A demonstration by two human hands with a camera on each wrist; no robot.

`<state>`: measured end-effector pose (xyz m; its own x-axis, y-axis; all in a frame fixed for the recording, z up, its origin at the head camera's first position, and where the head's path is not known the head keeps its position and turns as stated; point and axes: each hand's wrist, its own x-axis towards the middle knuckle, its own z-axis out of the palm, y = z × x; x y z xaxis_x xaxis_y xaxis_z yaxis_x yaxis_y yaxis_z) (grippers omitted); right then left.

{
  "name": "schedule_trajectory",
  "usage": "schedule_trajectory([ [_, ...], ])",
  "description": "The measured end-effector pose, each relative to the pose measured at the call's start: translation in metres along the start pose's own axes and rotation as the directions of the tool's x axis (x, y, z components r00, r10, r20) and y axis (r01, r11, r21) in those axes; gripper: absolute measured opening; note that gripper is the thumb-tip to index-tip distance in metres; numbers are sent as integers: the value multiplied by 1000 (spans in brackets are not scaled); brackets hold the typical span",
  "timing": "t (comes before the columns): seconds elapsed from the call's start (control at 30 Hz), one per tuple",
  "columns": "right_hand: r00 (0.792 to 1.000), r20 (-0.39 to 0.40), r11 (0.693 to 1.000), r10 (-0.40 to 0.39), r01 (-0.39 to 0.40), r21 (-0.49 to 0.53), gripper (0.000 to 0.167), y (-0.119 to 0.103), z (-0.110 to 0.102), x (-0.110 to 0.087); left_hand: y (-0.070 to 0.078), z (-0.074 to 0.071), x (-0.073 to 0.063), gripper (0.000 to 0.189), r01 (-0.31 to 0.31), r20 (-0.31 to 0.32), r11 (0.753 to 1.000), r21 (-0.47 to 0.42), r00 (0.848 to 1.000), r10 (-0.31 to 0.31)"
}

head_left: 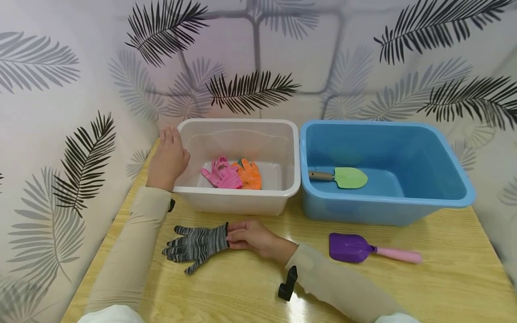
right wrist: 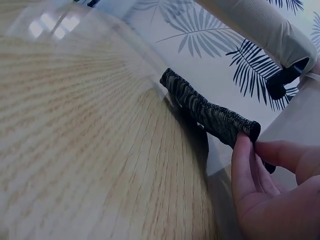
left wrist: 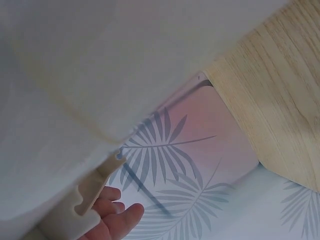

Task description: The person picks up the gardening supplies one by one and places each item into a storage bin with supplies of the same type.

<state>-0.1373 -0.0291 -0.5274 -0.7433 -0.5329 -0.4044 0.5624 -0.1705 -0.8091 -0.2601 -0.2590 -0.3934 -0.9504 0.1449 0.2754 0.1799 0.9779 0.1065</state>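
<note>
My right hand (head_left: 256, 240) pinches the cuff of a grey-and-black striped knit glove (head_left: 198, 244) between thumb and fingers. The glove lies spread on the wooden table, its fingers pointing left; in the right wrist view its cuff (right wrist: 252, 131) is raised at my fingertips. At the left end of a white plastic bin (head_left: 232, 197), my left hand (head_left: 167, 157) holds the rim, and in the left wrist view its fingers (left wrist: 122, 220) show curled below that rim. Inside the white bin lie a pink glove (head_left: 224, 174) and an orange glove (head_left: 249, 175), side by side.
Close against the white bin's right side stands a blue bin (head_left: 363, 204) holding a green hand trowel (head_left: 349, 178) with a wooden handle. A purple scoop (head_left: 351, 247) with a pink handle rests on the table (head_left: 242, 291) in front of it. Leaf-patterned cloth hangs behind the bins.
</note>
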Motion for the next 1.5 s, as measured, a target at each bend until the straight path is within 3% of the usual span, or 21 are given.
schedule_trajectory([
  [0.4, 993, 114, 995, 32, -43, 94, 42, -6, 1, -9, -1, 2, 0, 59, -6, -5, 1000, 0, 1000, 6],
  [0.8, 982, 188, 999, 33, -37, 16, 46, -35, 7, -35, 0, -1, 2, 60, 9, 21, 1000, -3, 1000, -9],
  [1.03, 962, 274, 1000, 6, -1, -18, 38, -58, 11, -56, 0, 0, 3, 61, 7, 15, 1000, -10, 1000, -7],
  [1.3, 960, 277, 998, -45, 57, -35, 35, -92, 9, -71, -1, 2, 2, 60, -18, -23, 1000, -6, 1000, 18],
  [1.5, 959, 276, 993, -69, 93, -72, 32, -125, 7, -85, -1, 2, 1, 60, 3, -6, 1000, -23, 1000, -3],
])
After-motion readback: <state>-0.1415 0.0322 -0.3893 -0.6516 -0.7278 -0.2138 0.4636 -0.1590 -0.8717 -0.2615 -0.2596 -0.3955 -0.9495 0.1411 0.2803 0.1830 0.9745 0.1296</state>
